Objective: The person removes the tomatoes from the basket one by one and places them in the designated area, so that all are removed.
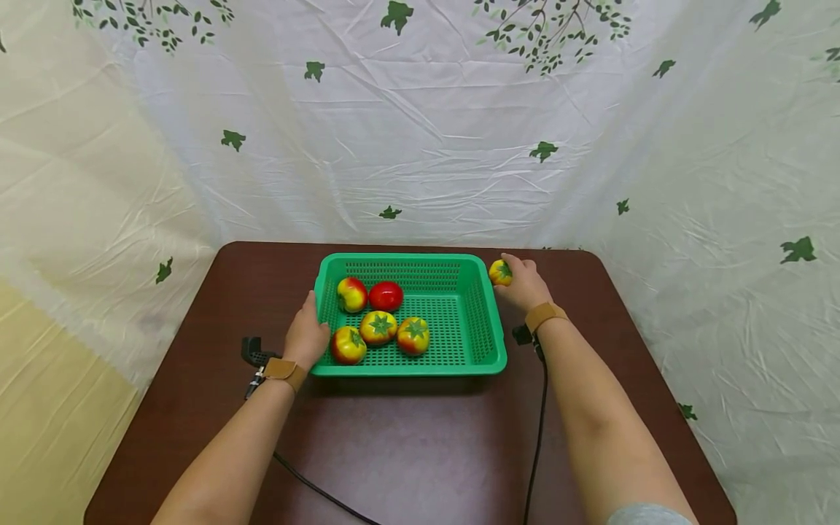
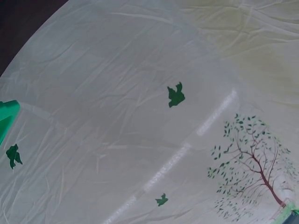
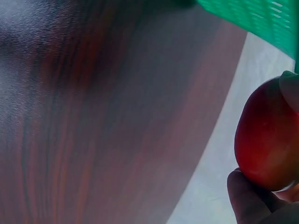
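A green plastic basket (image 1: 407,370) stands on the table and holds several red-and-yellow tomatoes, such as one tomato (image 1: 378,327) with a star-shaped green top, plus an all-red tomato (image 1: 386,296). At the basket's left rim, my left hand (image 1: 307,335) grips the edge. My right hand (image 1: 525,286) holds another tomato (image 1: 501,273) just outside the basket's right rim. Seen from the right wrist, that tomato (image 3: 266,135) shows its red side between thumb and fingers. The left wrist view shows only a corner of the basket (image 2: 7,114), not the hand.
The dark brown table (image 1: 394,452) has rounded corners. White cloth (image 1: 420,146) with green leaf prints hangs behind and at the sides. A black cable (image 1: 539,430) runs from the right wrist across the table, and another cable (image 1: 315,487) from the left.
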`<state>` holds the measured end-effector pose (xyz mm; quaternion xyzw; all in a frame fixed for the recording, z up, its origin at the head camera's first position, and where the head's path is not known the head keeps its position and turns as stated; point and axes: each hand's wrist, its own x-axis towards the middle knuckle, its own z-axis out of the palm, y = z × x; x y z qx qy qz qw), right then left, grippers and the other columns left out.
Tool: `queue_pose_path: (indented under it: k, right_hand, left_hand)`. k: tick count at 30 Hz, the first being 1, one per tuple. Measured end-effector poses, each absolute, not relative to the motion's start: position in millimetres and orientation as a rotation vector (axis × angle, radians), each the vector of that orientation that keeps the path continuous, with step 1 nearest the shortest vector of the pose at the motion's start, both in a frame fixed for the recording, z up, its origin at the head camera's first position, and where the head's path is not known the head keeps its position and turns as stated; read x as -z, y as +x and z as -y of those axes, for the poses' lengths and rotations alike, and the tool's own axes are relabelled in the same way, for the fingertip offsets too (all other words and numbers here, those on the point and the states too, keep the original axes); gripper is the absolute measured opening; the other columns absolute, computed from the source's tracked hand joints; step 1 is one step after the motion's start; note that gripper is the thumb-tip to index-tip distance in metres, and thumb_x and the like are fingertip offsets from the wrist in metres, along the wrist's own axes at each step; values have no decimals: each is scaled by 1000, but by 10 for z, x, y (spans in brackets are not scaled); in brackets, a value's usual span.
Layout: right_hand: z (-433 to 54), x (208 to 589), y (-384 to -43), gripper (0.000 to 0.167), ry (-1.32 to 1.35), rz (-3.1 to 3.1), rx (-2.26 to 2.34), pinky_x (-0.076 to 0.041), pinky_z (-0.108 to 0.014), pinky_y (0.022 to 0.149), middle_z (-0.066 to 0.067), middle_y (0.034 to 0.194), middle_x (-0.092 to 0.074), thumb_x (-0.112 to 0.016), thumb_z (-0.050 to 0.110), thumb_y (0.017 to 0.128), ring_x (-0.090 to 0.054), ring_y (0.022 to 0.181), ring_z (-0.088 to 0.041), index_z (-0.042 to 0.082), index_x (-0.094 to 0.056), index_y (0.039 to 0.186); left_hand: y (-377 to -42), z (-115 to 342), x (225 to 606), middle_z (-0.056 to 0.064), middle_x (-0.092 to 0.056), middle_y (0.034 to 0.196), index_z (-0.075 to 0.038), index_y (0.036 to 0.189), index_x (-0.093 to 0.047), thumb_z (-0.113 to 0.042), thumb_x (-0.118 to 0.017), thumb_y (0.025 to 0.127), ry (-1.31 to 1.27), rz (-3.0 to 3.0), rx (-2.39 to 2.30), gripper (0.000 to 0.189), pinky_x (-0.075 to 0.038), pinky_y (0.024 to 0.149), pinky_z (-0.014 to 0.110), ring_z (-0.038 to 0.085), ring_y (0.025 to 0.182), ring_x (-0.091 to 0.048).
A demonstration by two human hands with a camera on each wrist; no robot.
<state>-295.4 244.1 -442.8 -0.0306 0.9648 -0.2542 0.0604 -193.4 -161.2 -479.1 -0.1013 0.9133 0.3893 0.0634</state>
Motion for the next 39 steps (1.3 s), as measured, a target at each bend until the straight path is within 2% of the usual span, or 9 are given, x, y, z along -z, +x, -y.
queue_pose_path:
  k: [16,26,39]
  right_hand:
    - [-2484,4740,-3012,71,5,-2859,777,-45,-62,105,-37,152,-27,-58,21,98,-50,125,-51,8,-24,159]
    - [-2474,4882,-3007,72,61,-2812,773,-47,-59,99,-35,152,-28,-57,30,99,-51,118,-47,11,-24,160]
    - [-2504,5033,-3030,72,78,-2772,766,-48,-56,91,-34,150,-30,-56,32,99,-51,113,-45,12,-24,160]
  left_hand:
    - [-1939,1630,4812,28,-29,161,-6,162,-3,-9,-47,102,-306,-2775,-1164,74,-34,117,61,46,144,-36]
    - [-1925,1610,4788,28,-28,161,-5,162,-5,-9,-48,102,-314,-2776,-1176,74,-33,118,61,46,145,-35]
    - [-1944,1620,4815,28,-30,160,-4,162,-6,-9,-48,102,-310,-2785,-1166,74,-34,117,61,45,144,-38]
